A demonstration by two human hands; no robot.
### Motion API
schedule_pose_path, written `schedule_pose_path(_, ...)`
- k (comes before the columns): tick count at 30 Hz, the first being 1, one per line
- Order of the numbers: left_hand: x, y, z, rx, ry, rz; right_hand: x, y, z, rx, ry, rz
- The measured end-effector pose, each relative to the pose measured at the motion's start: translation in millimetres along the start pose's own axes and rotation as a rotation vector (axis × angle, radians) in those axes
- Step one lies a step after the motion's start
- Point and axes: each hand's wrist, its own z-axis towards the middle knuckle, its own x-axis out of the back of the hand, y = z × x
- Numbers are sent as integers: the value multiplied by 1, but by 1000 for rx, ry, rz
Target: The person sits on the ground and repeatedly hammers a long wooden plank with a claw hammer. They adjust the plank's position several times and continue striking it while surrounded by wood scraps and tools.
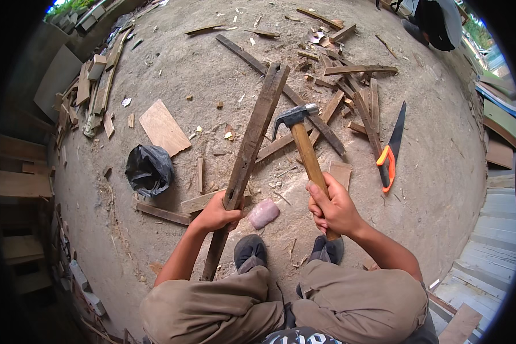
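My left hand (219, 213) is closed around a long, dark, weathered wooden batten (257, 120), which slants up and away from between my left forearm and knee. Holes and dark marks show along its face. In my right hand (333, 207) is a claw hammer (305, 143), gripped low on its wooden handle. Its metal head points away from me, with the claw toward the batten and a gap between them. A pinkish stone-like block (264, 214) lies on the ground between my hands, near my shoes.
A handsaw (393, 146) with an orange handle lies at the right, beside a pile of loose wood (355, 86). On the left are a black plastic bag (149, 170), a plywood piece (165, 128) and stacked offcuts (97, 86). Someone in dark trousers (433, 26) is at the far right.
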Motion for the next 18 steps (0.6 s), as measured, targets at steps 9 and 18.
schedule_pose_path(9, 0, 5, -6, -27, 20, 119, -1, 3, -5, 6, -26, 2)
schedule_pose_path(18, -6, -2, -7, 30, 117, 160, -6, 12, -10, 3, -103, 81)
